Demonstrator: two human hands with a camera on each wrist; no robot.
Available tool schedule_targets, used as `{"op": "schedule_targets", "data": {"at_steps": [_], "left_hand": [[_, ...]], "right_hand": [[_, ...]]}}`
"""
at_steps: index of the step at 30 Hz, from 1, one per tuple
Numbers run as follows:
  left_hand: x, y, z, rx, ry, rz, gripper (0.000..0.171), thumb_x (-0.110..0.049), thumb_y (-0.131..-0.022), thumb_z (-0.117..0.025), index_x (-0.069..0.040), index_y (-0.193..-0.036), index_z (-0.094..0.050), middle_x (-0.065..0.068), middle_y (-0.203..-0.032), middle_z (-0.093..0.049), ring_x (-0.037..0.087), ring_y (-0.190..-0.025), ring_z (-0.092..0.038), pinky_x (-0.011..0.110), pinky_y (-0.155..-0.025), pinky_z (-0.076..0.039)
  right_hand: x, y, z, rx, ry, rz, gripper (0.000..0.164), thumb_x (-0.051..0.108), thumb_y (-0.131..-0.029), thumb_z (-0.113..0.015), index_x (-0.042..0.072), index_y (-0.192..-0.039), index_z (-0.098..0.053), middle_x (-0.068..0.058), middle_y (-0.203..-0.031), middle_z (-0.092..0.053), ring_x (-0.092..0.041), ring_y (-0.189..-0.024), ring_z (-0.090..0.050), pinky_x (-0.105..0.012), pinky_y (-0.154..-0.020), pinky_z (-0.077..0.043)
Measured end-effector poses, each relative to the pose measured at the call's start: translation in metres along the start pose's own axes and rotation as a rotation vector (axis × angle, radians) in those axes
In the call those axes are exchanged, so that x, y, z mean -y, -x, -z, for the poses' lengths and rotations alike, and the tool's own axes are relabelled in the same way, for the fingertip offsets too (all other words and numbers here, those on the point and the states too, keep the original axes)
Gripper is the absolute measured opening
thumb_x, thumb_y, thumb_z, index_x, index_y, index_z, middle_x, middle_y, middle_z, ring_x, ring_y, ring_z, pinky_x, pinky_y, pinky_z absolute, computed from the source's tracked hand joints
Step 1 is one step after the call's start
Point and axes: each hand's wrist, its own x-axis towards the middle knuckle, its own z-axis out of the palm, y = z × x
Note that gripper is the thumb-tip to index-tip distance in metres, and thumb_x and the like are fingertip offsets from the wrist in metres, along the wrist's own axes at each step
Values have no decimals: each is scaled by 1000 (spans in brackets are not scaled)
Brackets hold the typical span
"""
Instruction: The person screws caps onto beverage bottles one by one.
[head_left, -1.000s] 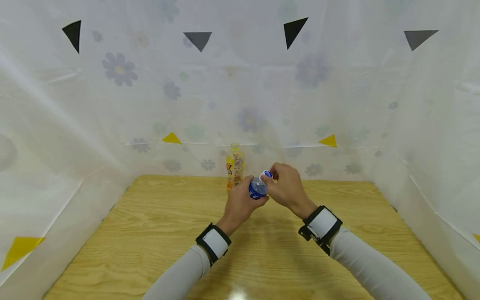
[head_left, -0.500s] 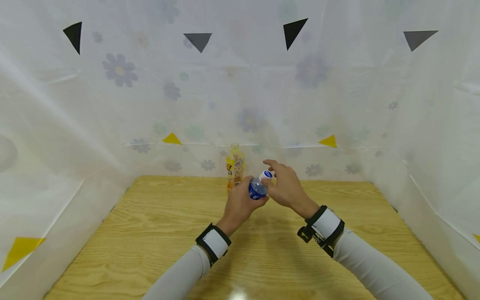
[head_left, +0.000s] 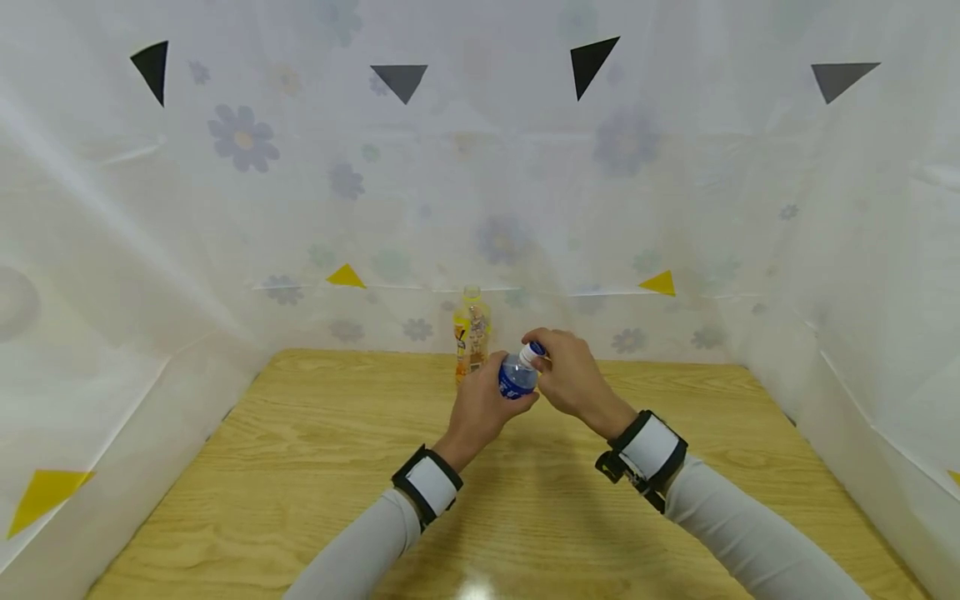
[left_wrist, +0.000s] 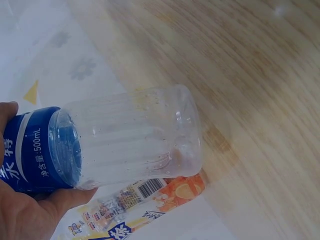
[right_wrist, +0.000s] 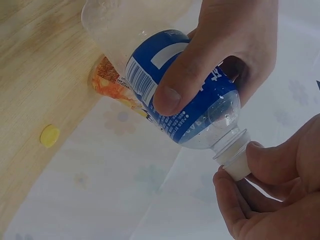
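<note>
My left hand point(head_left: 483, 404) grips a clear plastic bottle point(left_wrist: 130, 137) round its blue label, and the bottle leans toward the right. Few drops cling inside its see-through wall. My right hand point(head_left: 573, 375) pinches the white cap point(right_wrist: 236, 162) at the bottle's neck between thumb and fingers. In the head view the cap has a blue top, partly covered by the fingers. Just behind the left hand stands a second bottle point(head_left: 472, 329), upright, with a yellow and orange label and an uncapped mouth.
A yellow cap point(right_wrist: 49, 135) lies on the wooden table point(head_left: 300, 483), seen in the right wrist view. White sheeting point(head_left: 480, 183) with flower prints and triangle stickers surrounds the table at the back and both sides.
My right fingers lifted off the cap half a second ago, with the index finger stretched out, and have closed on it again. The left hand and both bottles stay in place.
</note>
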Motion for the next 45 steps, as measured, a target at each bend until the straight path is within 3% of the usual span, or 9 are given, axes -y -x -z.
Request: {"op": "schedule_targets", "data": {"at_steps": [11, 19, 33, 45], "left_hand": [[-3, 1, 3, 3, 0, 5, 64, -34, -82, -86, -5, -131, -57, 10, -109, -71, 22, -92, -71, 35, -74, -59], [-2, 1, 2, 5, 4, -1, 63, -34, -82, -86, -5, -131, -57, 10, -109, -72, 22, -92, -72, 34, -74, -59], [-1, 3, 0, -11, 5, -29, 60, -32, -83, -85, -5, -130, -58, 11, -107, -72, 22, -90, -72, 35, -73, -59], [-2, 2, -3, -38, -20, -50, 58, -33, -82, -86, -5, -125, -60, 9, -103, -72, 19, -87, -71, 29, -69, -57]], "right_hand": [[1, -1, 0, -34, 0, 6, 25, -7, -92, -60, -6, -117, -66, -22, -105, -69, -35, -93, -67, -47, -79, -57], [1, -2, -3, -42, 2, -16, 18, 1, -94, -64, -6, -111, -65, -20, -101, -68, -32, -90, -66, -45, -76, -57], [-3, -2, -11, -109, 21, -17, 13, 7, -93, -69, -2, -99, -63, -15, -87, -64, -27, -79, -60, -41, -69, -52], [-9, -3, -14, -173, 14, 28, 16, 11, -91, -67, 3, -82, -57, -9, -72, -55, -21, -64, -50, -34, -59, -42]]}}
